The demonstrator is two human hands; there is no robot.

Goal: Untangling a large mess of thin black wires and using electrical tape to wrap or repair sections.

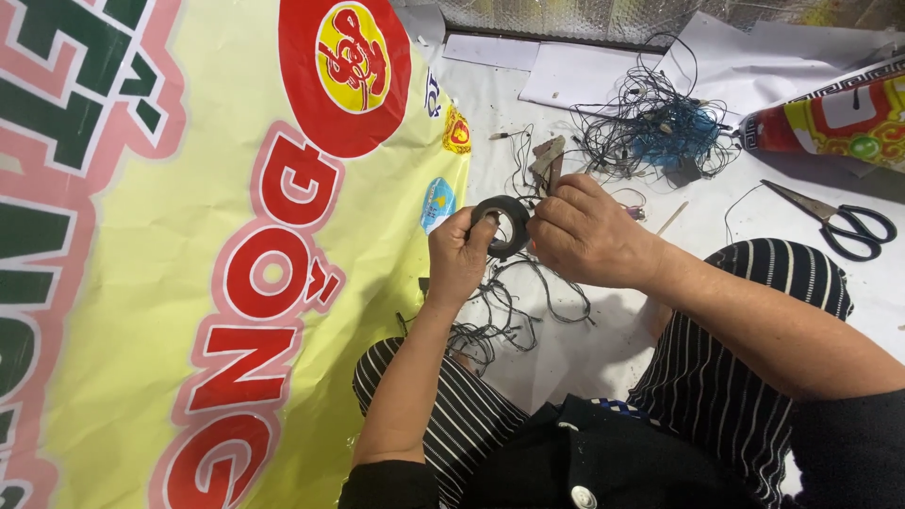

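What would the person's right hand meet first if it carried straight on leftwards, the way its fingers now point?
The right hand would meet the black round roll of tape first, which the left hand holds; its fingertips look to be at the roll already.

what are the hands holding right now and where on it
The left hand holds a black tape roll by its outer rim; the right hand pinches at its right edge.

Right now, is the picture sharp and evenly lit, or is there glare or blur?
Head view: bright, even light, soft shadows; the left hand, right hand and black tape roll look sharp; the yellow banner shows slight sheen; edges bend from the wide lens.
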